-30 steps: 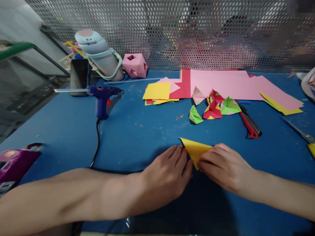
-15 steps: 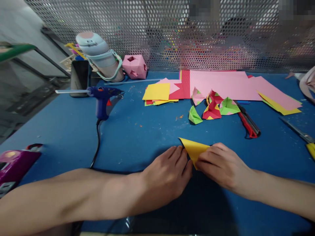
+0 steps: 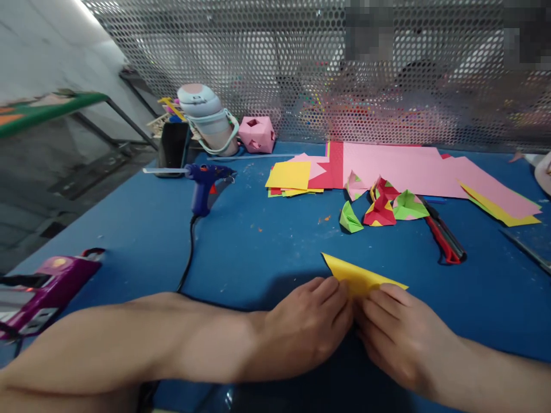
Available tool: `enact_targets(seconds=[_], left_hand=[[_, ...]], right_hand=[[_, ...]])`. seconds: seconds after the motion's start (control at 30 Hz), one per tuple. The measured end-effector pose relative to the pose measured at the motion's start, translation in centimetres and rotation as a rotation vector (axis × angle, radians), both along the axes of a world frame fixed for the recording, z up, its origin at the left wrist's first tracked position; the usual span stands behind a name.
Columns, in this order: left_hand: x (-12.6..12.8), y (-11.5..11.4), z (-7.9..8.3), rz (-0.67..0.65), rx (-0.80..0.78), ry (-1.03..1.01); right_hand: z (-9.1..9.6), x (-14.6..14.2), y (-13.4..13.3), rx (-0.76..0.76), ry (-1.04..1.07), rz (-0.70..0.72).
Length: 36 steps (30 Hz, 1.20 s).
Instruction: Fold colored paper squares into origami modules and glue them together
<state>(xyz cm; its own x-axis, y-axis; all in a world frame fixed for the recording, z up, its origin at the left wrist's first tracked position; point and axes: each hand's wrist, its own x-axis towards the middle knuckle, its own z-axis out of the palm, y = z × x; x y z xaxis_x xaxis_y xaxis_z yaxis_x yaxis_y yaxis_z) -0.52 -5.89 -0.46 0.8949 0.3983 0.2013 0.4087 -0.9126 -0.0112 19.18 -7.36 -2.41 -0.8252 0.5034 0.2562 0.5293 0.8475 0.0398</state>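
Observation:
A folded piece of yellow paper [image 3: 353,274] is pinched between my two hands, low over the blue table. My left hand [image 3: 307,324] has its fingers closed on the paper's near left side. On the right, my right hand [image 3: 402,332] grips the same paper, its fingertips close to those of the left. The paper's long folded edge faces away from me, with a pointed corner at each end. My fingers hide its near corner. Beyond it lie several folded paper pieces, among them a green one [image 3: 350,218] and a red one [image 3: 380,211].
A blue glue gun [image 3: 200,186] stands left, its cord running toward me. Past it are a phone [image 3: 173,146], a bottle [image 3: 213,126] and a pink paper ball [image 3: 257,135]. Yellow squares [image 3: 289,175], pink sheets [image 3: 396,166], a red-handled cutter [image 3: 447,244] and a purple power strip [image 3: 62,287] lie around.
My hands have come closer together on the yellow paper, and its folded long edge now shows more fully. The camera view has shifted, so the table's things appear lower and further right.

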Motion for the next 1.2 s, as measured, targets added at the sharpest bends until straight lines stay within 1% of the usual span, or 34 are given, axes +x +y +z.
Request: enact_targets(seconds=[0.07,0.13,0.33,0.43,0.57,0.67,0.77,0.8,0.83,0.9,0.97,1.07,1.13,1.2], left_hand=[[0.0,0.1,0.0,0.006,0.024,0.012],[0.0,0.2,0.1,0.023,0.033,0.025],[-0.1,0.9,0.1,0.085,0.078,0.071],[-0.3,2.0,-0.1,0.108,0.058,0.09],[-0.7,3.9,-0.7,0.187,0.028,0.05],[-0.8,4.8,-1.0,0.188,0.047,0.011],[-0.7,4.4,-0.6,0.172,0.055,-0.001],[-0.6,4.1,-0.4,0.147,0.038,-0.005],[-0.5,3.7,-0.2,0.114,0.006,-0.021],[-0.2,2.8,0.0,-0.017,-0.019,-0.044],[0.0,2.2,0.1,-0.068,-0.047,-0.049],[0.2,1.9,-0.1,-0.039,-0.077,-0.054],[0.3,1.8,-0.1,-0.005,-0.095,-0.064],[0.4,1.7,0.0,0.028,-0.097,-0.073]], right_hand=[[0.2,0.1,0.0,0.03,-0.044,0.053],[0.1,0.2,0.1,0.051,-0.064,0.077],[-0.6,0.1,0.3,0.093,-0.035,0.058],[-0.2,0.0,0.4,0.108,0.02,0.098],[0.4,0.0,0.5,0.089,0.053,0.087],[0.5,0.0,0.6,0.085,0.055,0.101],[0.6,0.1,0.7,0.087,0.04,0.115],[0.7,0.1,0.7,0.082,0.029,0.119],[0.7,0.1,0.8,0.071,0.015,0.125],[0.8,0.2,0.8,0.04,-0.01,0.136],[1.0,0.2,0.9,0.014,-0.024,0.139],[1.3,0.3,1.0,-0.018,-0.011,0.154],[1.7,0.5,1.4,-0.078,0.022,0.167],[2.2,0.7,1.8,-0.157,0.078,0.134]])
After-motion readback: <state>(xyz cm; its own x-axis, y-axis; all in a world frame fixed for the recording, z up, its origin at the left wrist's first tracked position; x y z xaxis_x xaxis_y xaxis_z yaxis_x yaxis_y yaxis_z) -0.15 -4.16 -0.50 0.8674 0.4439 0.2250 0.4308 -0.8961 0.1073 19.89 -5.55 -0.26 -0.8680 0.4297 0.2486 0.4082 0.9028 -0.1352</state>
